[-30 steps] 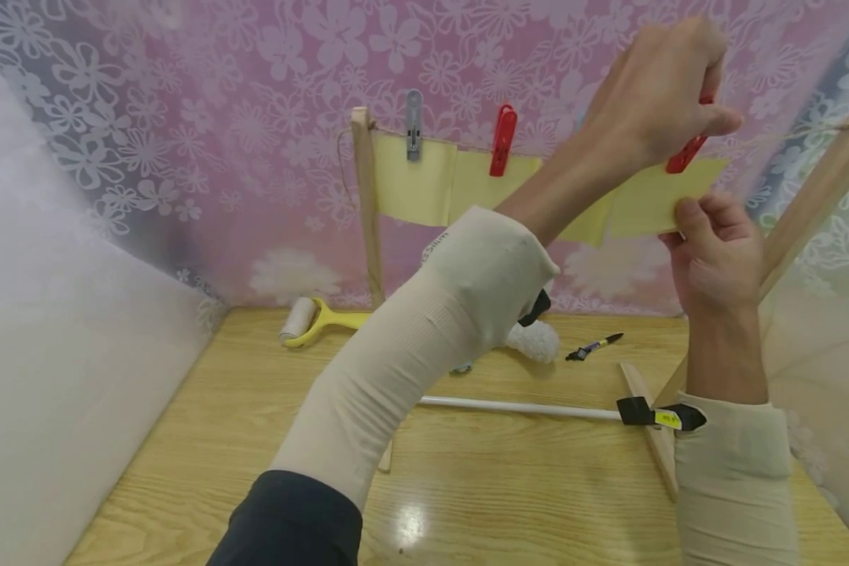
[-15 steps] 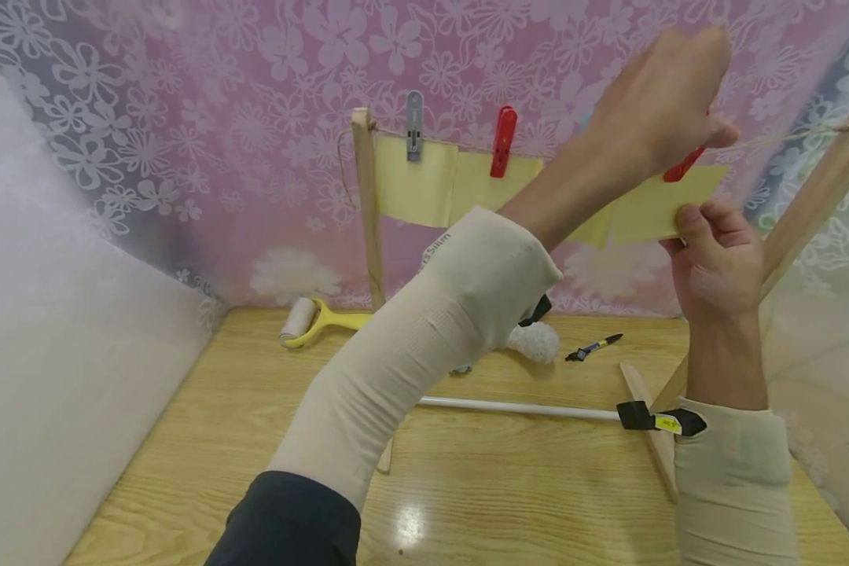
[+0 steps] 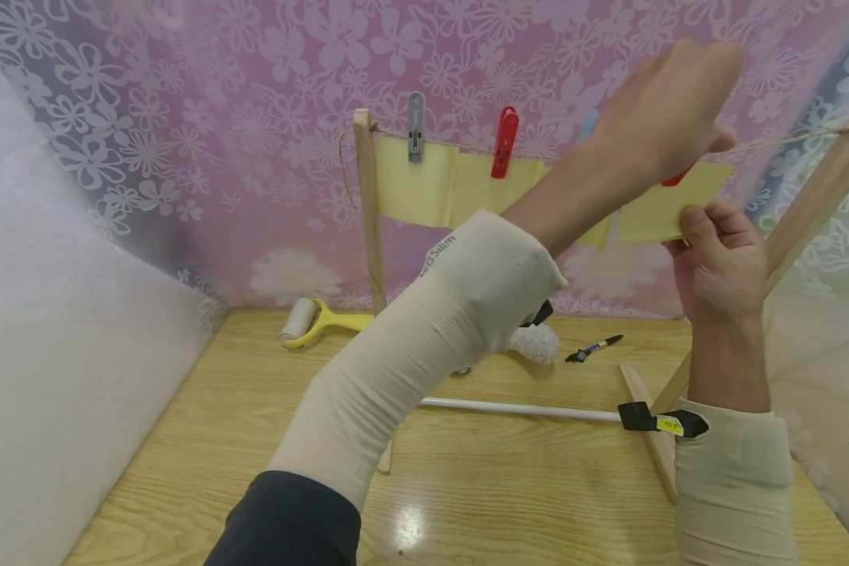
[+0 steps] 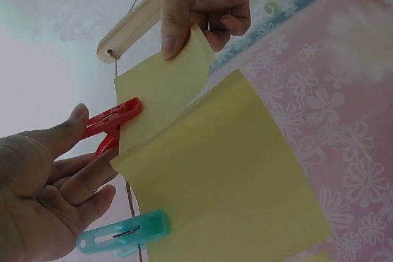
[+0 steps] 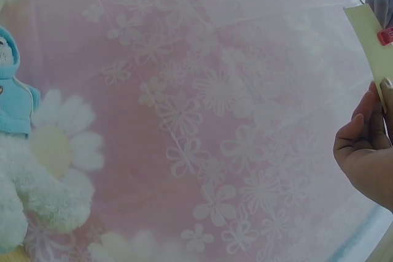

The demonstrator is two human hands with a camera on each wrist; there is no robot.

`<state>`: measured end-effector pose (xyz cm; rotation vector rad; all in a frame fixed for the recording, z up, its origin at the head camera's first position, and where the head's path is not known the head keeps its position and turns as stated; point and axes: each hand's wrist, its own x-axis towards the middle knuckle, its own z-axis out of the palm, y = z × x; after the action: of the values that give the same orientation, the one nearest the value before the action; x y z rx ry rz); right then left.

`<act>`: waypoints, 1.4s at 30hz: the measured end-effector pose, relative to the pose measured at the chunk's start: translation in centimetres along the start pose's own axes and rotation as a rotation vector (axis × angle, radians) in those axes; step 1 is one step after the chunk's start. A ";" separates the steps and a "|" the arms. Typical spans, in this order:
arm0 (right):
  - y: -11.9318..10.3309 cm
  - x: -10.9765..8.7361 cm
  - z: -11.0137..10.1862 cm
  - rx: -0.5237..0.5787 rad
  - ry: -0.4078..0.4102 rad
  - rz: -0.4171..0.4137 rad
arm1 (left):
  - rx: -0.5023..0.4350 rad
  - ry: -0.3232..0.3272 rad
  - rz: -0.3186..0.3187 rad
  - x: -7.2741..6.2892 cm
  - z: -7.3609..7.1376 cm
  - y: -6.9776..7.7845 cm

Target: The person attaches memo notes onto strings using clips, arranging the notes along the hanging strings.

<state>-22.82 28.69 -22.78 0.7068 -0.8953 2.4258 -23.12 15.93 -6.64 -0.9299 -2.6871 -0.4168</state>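
Note:
My left hand (image 3: 668, 110) reaches across to the right end of the string. In the left wrist view, its thumb and fingers pinch the handles of a red clothespin (image 4: 113, 118), whose tip is on the upper edge of a yellow paper sheet (image 3: 661, 216). My right hand (image 3: 725, 259) pinches that sheet's lower right corner between thumb and fingers. Beside it hangs another yellow sheet (image 4: 221, 182) with a teal clothespin (image 4: 126, 231). Farther left on the string (image 3: 785, 140), a grey clothespin (image 3: 415, 127) and another red clothespin (image 3: 505, 141) hold yellow sheets.
Wooden posts (image 3: 368, 212) carry the string. A white rod (image 3: 523, 407) runs low between the stand's sides. On the table (image 3: 205, 440) lie a yellow-handled lint roller (image 3: 299, 321) and a pen (image 3: 594, 348). A white plush toy in blue clothing (image 5: 15, 111) is partly visible.
My left hand has come down slightly, and it now covers more of the red clothespin in the head view. The pinched sheet and my right hand have shifted slightly right.

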 end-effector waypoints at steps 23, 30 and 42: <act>-0.2 -0.1 -0.6 -0.154 -0.080 0.051 | 0.160 -0.044 -0.008 -0.8 -0.9 -0.5; -0.5 0.2 -0.7 -0.159 -0.109 0.095 | 0.177 -0.037 -0.019 -1.4 -1.2 -0.8; -0.8 0.4 -0.8 -0.241 -0.130 0.079 | 0.189 0.004 -0.010 -1.4 -1.3 -1.6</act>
<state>-22.93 29.89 -22.64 0.7570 -1.2650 2.3059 -22.86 13.48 -6.26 -0.8602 -2.6715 -0.1630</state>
